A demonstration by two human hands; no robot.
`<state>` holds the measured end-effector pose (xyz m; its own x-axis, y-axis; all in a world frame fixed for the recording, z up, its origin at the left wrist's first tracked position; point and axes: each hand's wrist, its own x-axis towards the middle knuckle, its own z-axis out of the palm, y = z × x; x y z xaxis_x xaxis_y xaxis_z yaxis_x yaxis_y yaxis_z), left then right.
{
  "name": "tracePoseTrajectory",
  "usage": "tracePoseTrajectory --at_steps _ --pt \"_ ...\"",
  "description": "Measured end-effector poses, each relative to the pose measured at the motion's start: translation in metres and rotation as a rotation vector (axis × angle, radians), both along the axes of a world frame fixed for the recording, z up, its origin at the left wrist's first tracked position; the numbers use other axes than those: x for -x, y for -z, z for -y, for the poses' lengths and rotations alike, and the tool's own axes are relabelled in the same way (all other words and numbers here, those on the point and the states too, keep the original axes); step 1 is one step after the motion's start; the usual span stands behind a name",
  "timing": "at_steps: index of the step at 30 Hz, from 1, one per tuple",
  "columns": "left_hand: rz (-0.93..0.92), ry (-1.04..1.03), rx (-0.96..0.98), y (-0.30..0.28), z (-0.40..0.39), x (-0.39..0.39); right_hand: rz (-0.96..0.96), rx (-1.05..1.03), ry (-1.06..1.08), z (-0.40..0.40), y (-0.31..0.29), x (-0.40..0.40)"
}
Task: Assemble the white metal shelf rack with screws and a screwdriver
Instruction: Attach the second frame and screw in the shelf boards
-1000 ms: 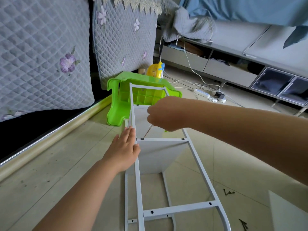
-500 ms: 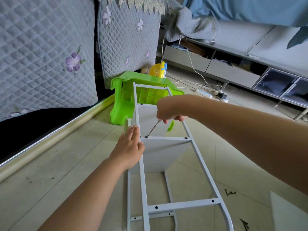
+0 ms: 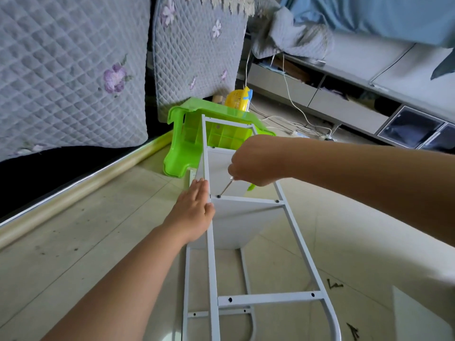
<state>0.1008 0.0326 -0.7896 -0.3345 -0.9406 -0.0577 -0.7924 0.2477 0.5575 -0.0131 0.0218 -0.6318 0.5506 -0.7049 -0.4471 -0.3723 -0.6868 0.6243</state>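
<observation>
Right now the white metal rack (image 3: 248,297) lies on its side on the tiled floor (image 3: 73,242) in front of me, a ladder-like frame of thin painted tubes with dark screw holes along its crossbars and a flat white shelf panel (image 3: 241,225) fixed at the middle one. My right hand (image 3: 256,161) grips a screwdriver (image 3: 227,187), its shaft slanting down to a screw (image 3: 218,196) at the left end of the middle crossbar. My left hand (image 3: 194,210) lies flat, fingers straight, against the frame's left rail. At the far end sits a green plastic stool (image 3: 183,153). Loose dark screws (image 3: 333,284) lie near right. No writing is readable.
</observation>
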Motion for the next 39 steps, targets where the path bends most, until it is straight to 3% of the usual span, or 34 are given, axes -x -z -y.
tracePoseTrajectory --at_steps 3,6,8,10,14,17,21,23,25,30,31,34,39 --pt "0.001 0.004 0.001 0.000 -0.002 0.000 0.145 -0.101 0.358 0.014 0.001 -0.005" --pt "0.018 0.020 0.008 -0.001 -0.002 -0.001 0.476 -0.293 0.899 0.029 0.005 0.004" --pt "0.025 0.022 -0.003 -0.003 -0.001 0.000 0.619 -0.351 1.095 0.030 0.006 0.012" --pt "0.055 0.018 -0.004 -0.004 0.000 0.000 0.594 -0.339 1.057 0.021 0.007 0.013" --pt "0.237 0.016 0.048 -0.008 0.001 0.000 0.351 -0.089 0.558 -0.002 0.009 0.008" --pt "0.326 0.002 0.085 -0.014 0.000 0.001 0.193 -0.014 0.265 -0.008 0.005 0.009" --pt "0.367 -0.002 0.115 -0.016 0.000 0.002 0.136 0.016 0.099 -0.005 -0.002 0.007" --pt "0.375 0.000 0.122 -0.015 0.000 0.002 0.143 0.000 0.088 -0.006 -0.002 0.002" --pt "0.377 0.003 0.122 -0.014 0.000 0.002 0.180 -0.019 0.205 -0.004 -0.002 -0.003" --pt "0.355 0.015 0.120 -0.011 0.001 0.001 0.626 -0.343 1.080 0.025 0.002 -0.005" --pt "0.349 0.013 0.117 -0.011 0.000 0.001 0.660 -0.373 1.147 0.027 0.002 -0.003" --pt "0.324 0.017 0.103 -0.011 0.000 0.001 0.594 -0.368 1.100 0.020 0.000 -0.004" --pt "0.278 0.012 0.090 -0.011 0.000 0.001 0.363 -0.162 0.539 -0.010 -0.005 -0.016"
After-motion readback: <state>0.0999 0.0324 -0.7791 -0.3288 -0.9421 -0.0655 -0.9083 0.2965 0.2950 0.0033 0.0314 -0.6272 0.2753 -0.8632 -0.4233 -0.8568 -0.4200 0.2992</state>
